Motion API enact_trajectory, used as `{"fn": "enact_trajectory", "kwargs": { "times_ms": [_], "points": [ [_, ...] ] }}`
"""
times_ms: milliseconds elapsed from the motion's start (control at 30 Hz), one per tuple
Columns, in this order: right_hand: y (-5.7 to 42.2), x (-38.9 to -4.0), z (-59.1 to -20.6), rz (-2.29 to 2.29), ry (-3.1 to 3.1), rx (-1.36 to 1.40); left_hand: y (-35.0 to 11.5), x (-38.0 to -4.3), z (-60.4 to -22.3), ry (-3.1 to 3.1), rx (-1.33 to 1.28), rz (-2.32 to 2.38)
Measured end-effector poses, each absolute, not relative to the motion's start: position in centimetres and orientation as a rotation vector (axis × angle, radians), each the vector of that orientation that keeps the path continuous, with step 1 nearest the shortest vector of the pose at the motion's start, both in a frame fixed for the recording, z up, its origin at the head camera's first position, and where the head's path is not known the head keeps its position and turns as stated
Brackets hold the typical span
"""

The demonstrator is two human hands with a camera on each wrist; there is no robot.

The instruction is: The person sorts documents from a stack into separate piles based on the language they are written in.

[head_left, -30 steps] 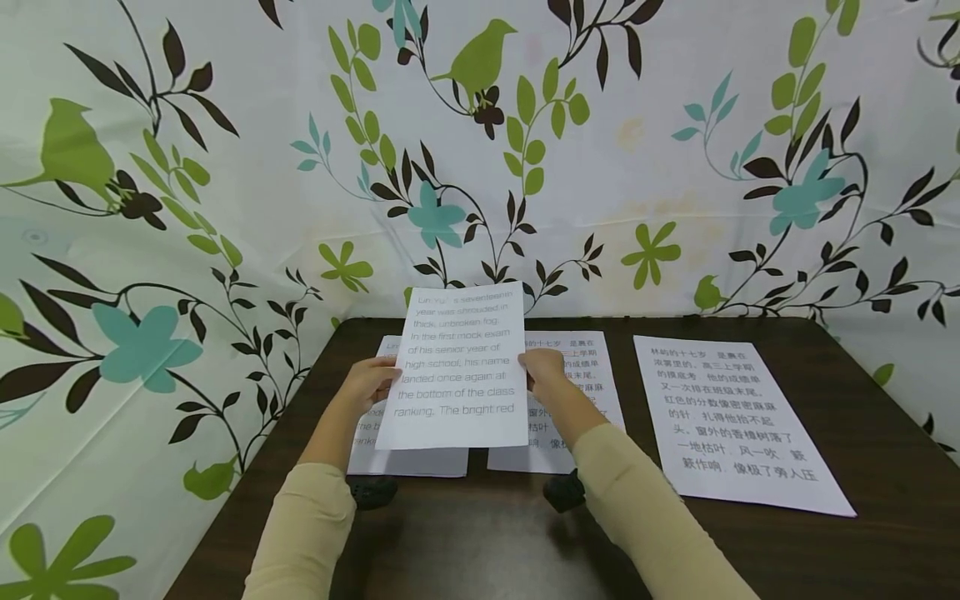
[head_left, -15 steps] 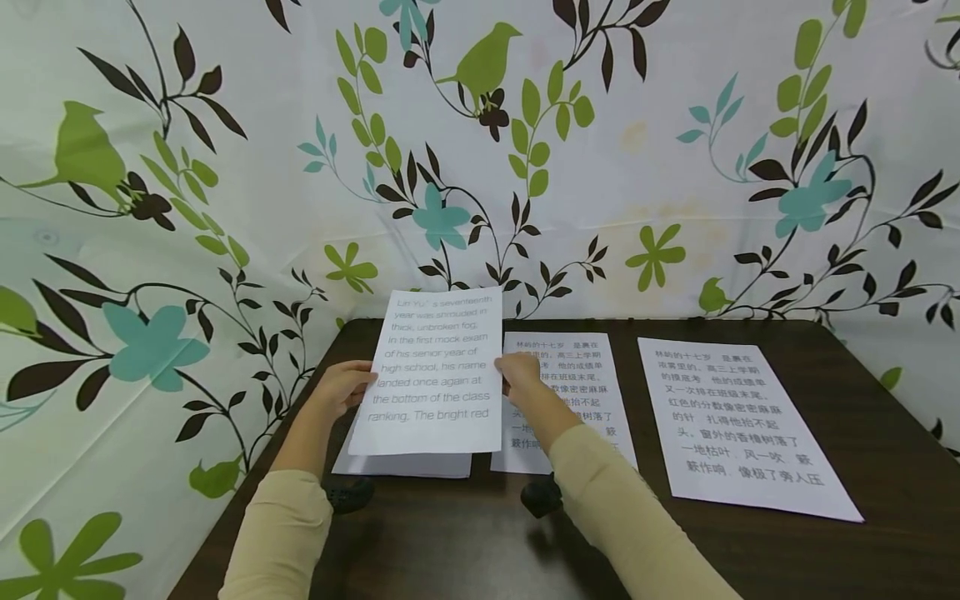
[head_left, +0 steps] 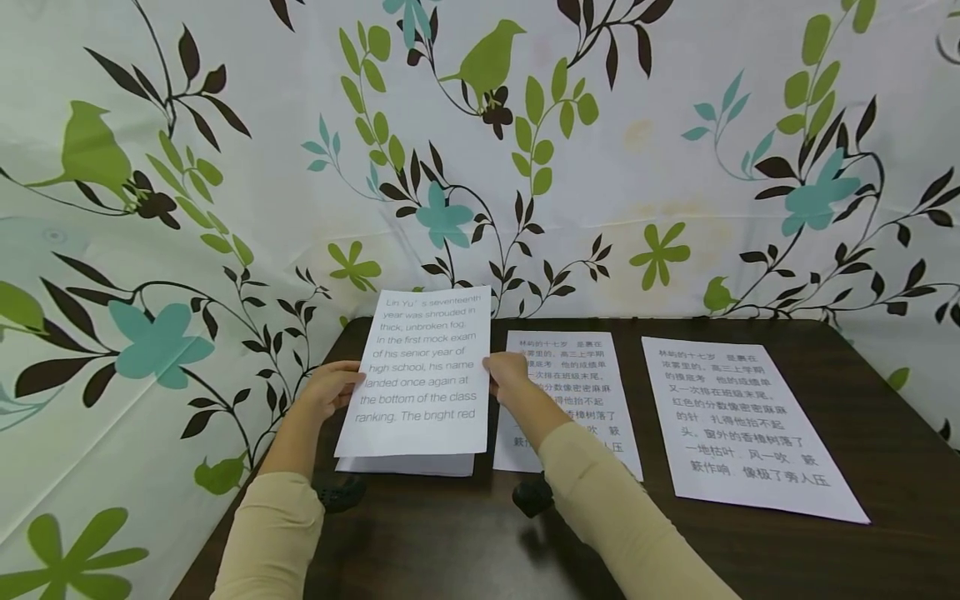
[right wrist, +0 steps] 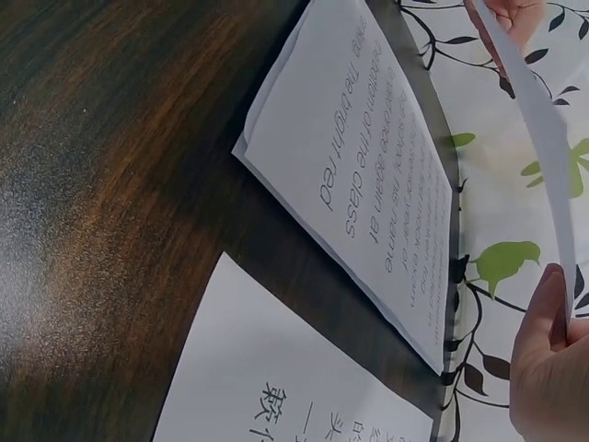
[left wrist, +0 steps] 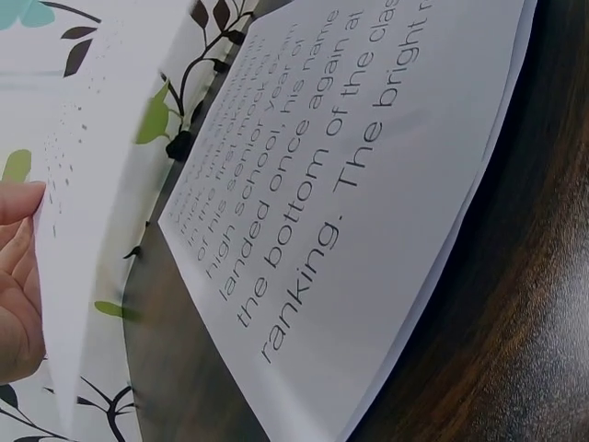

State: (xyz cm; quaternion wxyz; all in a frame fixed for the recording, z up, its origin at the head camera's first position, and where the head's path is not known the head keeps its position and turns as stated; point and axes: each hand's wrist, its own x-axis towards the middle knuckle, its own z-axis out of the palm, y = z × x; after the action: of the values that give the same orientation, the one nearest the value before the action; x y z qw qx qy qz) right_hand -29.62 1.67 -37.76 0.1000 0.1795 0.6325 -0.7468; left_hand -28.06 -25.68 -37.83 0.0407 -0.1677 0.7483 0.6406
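Observation:
Between my two hands a printed sheet of paper (head_left: 423,375) with English text is held up, tilted toward me. My left hand (head_left: 330,390) pinches its left edge, thumb on the near face in the left wrist view. At the right edge, my right hand (head_left: 508,377) pinches it between thumb and fingers. Under the raised sheet lies a stack of paper (left wrist: 368,230) with the same English text, its edges slightly uneven; the head view shows only its lower strip. Both wrist views show a gap between the raised sheet and the stack.
Right of the stack lies paper with Chinese text (head_left: 570,400), partly behind my right forearm. Another Chinese sheet (head_left: 750,425) lies farther right. All rest on a dark wooden table (head_left: 420,550), with a leaf-and-bird patterned cloth (head_left: 585,183) behind it.
Both hands have carried the raised sheet to the left, away from the Chinese paper and over the English stack. More of the middle Chinese sheet now shows.

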Motion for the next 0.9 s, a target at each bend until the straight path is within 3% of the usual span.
{"fn": "enact_trajectory", "kwargs": {
  "times_ms": [900],
  "points": [
    [1.2, -29.6, -39.4, -2.178, 1.657, 0.345, -26.5, -27.7, -39.2, 2.393, -0.604, 1.883]
  ]
}}
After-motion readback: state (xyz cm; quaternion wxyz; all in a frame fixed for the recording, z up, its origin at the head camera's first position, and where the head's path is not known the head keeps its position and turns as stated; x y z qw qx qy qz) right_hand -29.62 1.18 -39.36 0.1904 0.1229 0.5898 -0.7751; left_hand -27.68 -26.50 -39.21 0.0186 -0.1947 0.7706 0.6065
